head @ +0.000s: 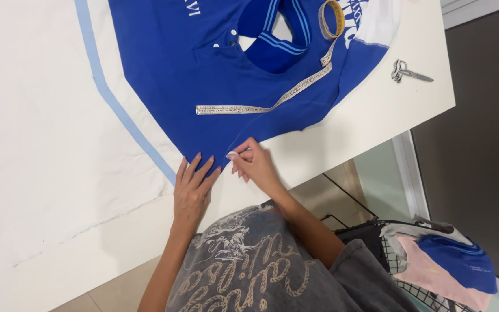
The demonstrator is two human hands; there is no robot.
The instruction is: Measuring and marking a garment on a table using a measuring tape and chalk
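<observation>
A blue shirt [203,86] lies spread flat on the white counter [376,110], its collar opening turned toward the far side and its near edge running down to a corner just in front of the person. The left hand [193,188] rests palm down on that near corner, fingers [194,164] spread and lying flat on the cloth, pinning it to the counter. The right hand [255,163] sits just beside it, at the very edge of the shirt, with thumb and forefinger pressed together in a pinch on what looks like a small white piece of chalk [233,155]; it is too small to tell for sure. A cloth measuring tape [272,101] trails across the middle of the shirt, its free end lying straight and its other end coiled in a yellow roll [331,18] near the collar. A pair of scissors [408,72] lies well apart on the bare counter to the right, and a wire basket [399,271] with folded cloth stands beside the person off the counter's edge. The shirt looks like a light, soft knit, limp and stretchy, likely to creep and ripple under any drag, so it is best held by pressing flat close to the working spot or by taking the folded hem edge, never by tugging at loose fabric.
</observation>
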